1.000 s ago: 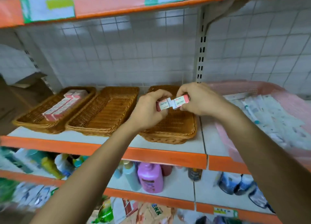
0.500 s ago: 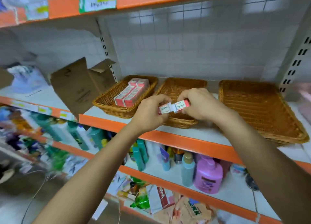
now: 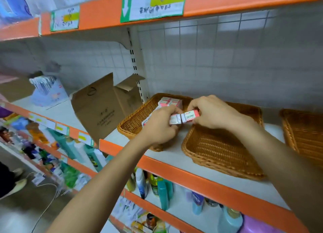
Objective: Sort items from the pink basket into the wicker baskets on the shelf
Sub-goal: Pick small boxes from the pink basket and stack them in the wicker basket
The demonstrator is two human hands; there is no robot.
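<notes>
Small pink-and-white boxes (image 3: 191, 114) are held end to end just right of the frame's centre. They are pinched at one end by the curled fingers of the left hand (image 3: 160, 126) and at the other, marked 2B, by the thumb and fingertips of the right hand (image 3: 213, 112), above the left wicker basket (image 3: 132, 126) and the rim of the middle wicker basket (image 3: 218, 150). The delivery step is judged nearly done, since matching boxes (image 3: 170, 101) are already stacked in the left basket; a lowering to the left and a release beside that stack are called for next, and the pink basket is not seen.
</notes>
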